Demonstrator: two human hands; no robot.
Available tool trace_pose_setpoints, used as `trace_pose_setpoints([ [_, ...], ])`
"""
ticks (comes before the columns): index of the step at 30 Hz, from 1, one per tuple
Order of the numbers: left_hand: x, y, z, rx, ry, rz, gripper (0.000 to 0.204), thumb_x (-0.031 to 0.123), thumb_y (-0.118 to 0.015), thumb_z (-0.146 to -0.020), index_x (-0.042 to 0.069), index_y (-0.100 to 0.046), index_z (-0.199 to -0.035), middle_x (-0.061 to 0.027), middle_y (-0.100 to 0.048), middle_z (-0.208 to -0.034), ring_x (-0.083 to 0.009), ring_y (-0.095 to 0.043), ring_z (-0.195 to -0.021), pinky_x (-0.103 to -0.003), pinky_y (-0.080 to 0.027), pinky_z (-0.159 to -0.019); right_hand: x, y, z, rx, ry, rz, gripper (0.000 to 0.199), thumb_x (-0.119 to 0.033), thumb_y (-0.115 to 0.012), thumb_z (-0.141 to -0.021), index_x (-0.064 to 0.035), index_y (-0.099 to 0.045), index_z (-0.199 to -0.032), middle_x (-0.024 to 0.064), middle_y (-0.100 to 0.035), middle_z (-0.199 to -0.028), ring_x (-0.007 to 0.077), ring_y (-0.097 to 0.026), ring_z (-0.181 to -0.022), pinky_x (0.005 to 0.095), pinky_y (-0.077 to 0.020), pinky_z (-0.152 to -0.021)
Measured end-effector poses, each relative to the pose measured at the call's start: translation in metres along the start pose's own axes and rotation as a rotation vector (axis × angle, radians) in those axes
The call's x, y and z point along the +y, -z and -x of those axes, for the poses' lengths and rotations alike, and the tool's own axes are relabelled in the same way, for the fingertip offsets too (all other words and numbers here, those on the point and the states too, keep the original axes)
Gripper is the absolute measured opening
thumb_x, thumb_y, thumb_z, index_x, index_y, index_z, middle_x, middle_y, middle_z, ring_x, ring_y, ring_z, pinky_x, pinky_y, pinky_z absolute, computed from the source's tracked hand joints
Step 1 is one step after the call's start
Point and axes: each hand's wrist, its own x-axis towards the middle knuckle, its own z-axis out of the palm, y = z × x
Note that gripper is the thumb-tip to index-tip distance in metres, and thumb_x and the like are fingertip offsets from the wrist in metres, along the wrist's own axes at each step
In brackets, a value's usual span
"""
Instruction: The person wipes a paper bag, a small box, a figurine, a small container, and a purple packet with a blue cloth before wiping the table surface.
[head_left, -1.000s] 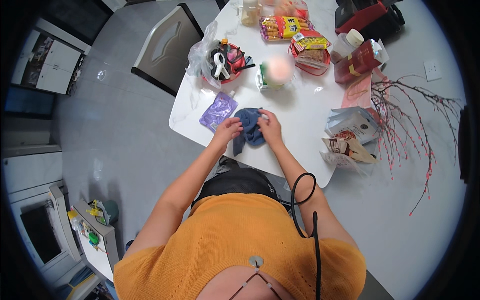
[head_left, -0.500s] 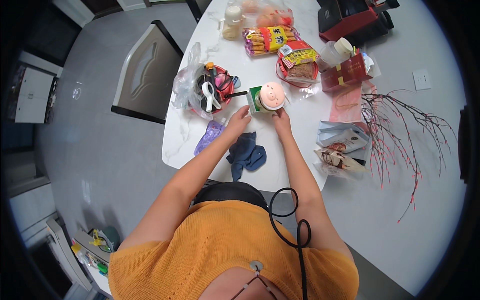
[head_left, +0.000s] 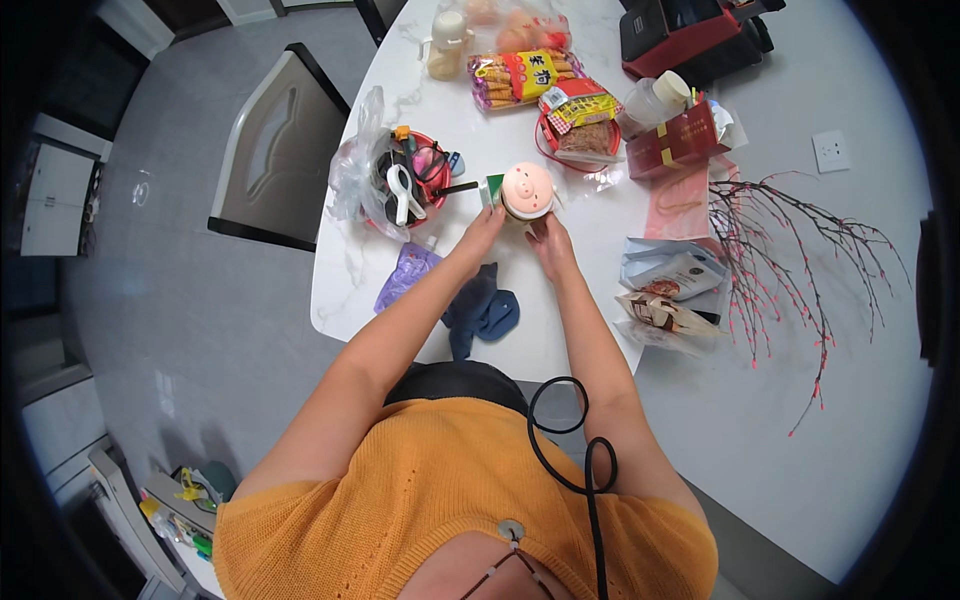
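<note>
A cup-like container with a pink pig-face lid [head_left: 528, 188] stands on the white table in front of me. Its lower body is mostly hidden by the lid and my fingers. My left hand [head_left: 486, 228] closes against its left side, near a small green box [head_left: 492, 186] partly covered by the cup and hand. From the near right, my right hand [head_left: 550, 246] has its fingers curled against the cup's side. Below my left forearm lie a dark blue cloth [head_left: 484, 312] and a purple pouch [head_left: 406, 275].
Left of the cup sits a red basket [head_left: 440, 165] of small items with a clear plastic bag [head_left: 362, 180]. Farther back are packaged snacks [head_left: 525, 76], a bottle [head_left: 446, 48] and a jar [head_left: 655, 103]. Pouches [head_left: 672, 270] and budded branches [head_left: 790, 250] stand right.
My left hand has moved right and forward, from beside the cup onto its side. My right hand's fingers have drawn in to the cup. The whole view has shifted slightly left.
</note>
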Motion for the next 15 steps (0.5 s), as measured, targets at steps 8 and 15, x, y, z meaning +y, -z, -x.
trace_pose_setpoints([
  [8, -0.03, -0.04, 0.036, 0.0, 0.063, -0.032, 0.061, 0.044, -0.036, -0.089, 0.005, -0.023, -0.134, -0.0091, -0.027, -0.136, -0.0204, -0.019, -0.127, -0.038, -0.014, -0.103, 0.013, 0.042, 0.045, -0.014, -0.02, -0.003, 0.034, -0.033, -0.041, -0.089, -0.0109, -0.046, -0.114, -0.0015, -0.051, -0.111, 0.0117, -0.044, -0.105, 0.0352, -0.0337, -0.087],
  [15, -0.076, -0.08, 0.096, -0.105, 0.1, -0.044, 0.061, 0.04, -0.038, -0.089, 0.004, -0.019, -0.135, -0.0073, -0.026, -0.137, -0.0181, -0.021, -0.126, -0.032, -0.015, -0.103, 0.045, 0.095, 0.117, -0.047, -0.018, -0.044, 0.043, -0.032, -0.041, -0.089, -0.0097, -0.039, -0.126, 0.0013, -0.039, -0.126, 0.0149, -0.033, -0.117, 0.0385, -0.0283, -0.094],
])
